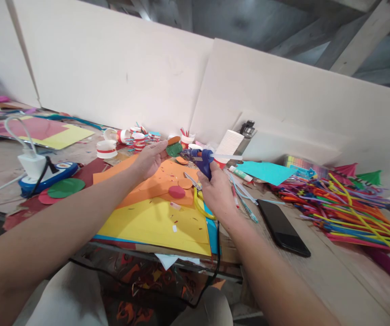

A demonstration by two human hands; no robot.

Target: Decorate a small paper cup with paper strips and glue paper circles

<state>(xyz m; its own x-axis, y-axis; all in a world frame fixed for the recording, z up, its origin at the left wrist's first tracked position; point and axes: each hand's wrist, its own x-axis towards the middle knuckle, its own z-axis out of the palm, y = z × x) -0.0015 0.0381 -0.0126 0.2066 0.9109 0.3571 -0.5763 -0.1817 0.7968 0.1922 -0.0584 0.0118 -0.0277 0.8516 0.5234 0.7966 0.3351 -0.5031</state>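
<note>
1. One blue power strip [66, 172], with a white plug [32, 164] standing on it, sits to the left of the left hand, behind the forearm.
2. Just nearer than the strip, a large green circle [66, 188] lies partly over a red one.
3. White cup [106, 148] with a red band stands left of the left hand, beside a cluster of smaller striped pieces.
4. The left hand [150, 158] pinches a small green disc [174, 150] at its fingertips, an orange piece [173, 140] just above it.
5. A yellow sheet [157, 226] lies below both hands.
6. The right hand [217, 185] grips a blue glue gun [203, 158], its nozzle aimed left at the disc; whether they touch cannot be told.
7. Stacked white cups [229, 142] lean beyond the right hand.
8. Right of that hand lie a black phone [283, 228] and, farther over, colorful pipe cleaners [354, 203].
</note>
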